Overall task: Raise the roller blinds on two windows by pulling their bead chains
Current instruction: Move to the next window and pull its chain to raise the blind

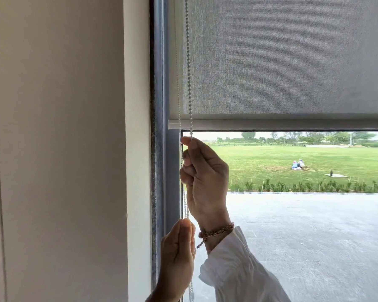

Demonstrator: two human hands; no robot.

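Note:
A grey fabric roller blind (282, 62) covers the upper part of the window; its bottom bar (271, 124) hangs a little below mid-height. A white bead chain (188, 68) runs down along the blind's left edge. My right hand (205, 177) is pinched shut on the front strand just below the bottom bar. Lower down, my left hand (177, 256) grips the chain between thumb and fingers near the window frame. The chain's loose end dangles below my left hand.
A grey window frame (160, 127) stands left of the chain, beside a white wall (59, 149). Through the glass lie a concrete yard (314, 236) and a green lawn (292, 160). A bracelet and white sleeve cover my right wrist.

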